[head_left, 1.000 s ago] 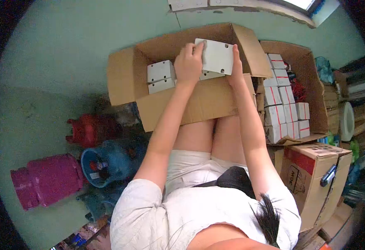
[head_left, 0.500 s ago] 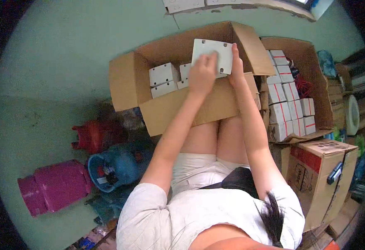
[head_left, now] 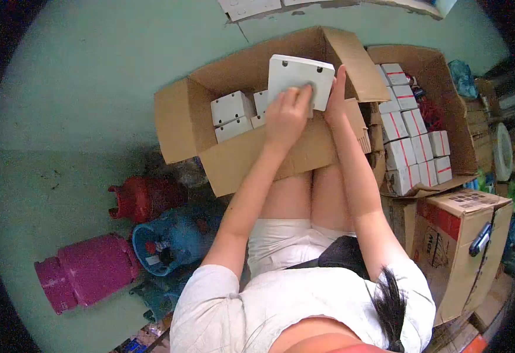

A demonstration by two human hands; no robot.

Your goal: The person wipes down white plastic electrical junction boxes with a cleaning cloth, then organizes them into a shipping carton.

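Observation:
A white square box (head_left: 293,72) with dark holes at its corners is held up, tilted, above an open cardboard carton (head_left: 240,167). My right hand (head_left: 336,100) grips its right side, thumb or finger up along the edge. My left hand (head_left: 287,115) lies against the lid, its fingers bent and close together; whether anything small is pinched in them is hidden. Inside the carton, more white boxes (head_left: 229,109) of the same kind are stacked, partly covered by my left hand and the front flap.
To the right, a second carton (head_left: 454,117) holds several smaller white boxes (head_left: 411,120) with red stripes. Below it stands a closed carton (head_left: 475,235) with a dark blue object on it. Gas cylinders, purple (head_left: 93,270), blue (head_left: 172,241) and red (head_left: 146,197), are at the left.
The white box has tilted, showing more of its top edge. My left hand has shifted slightly down and right on the lid. The view has moved a little.

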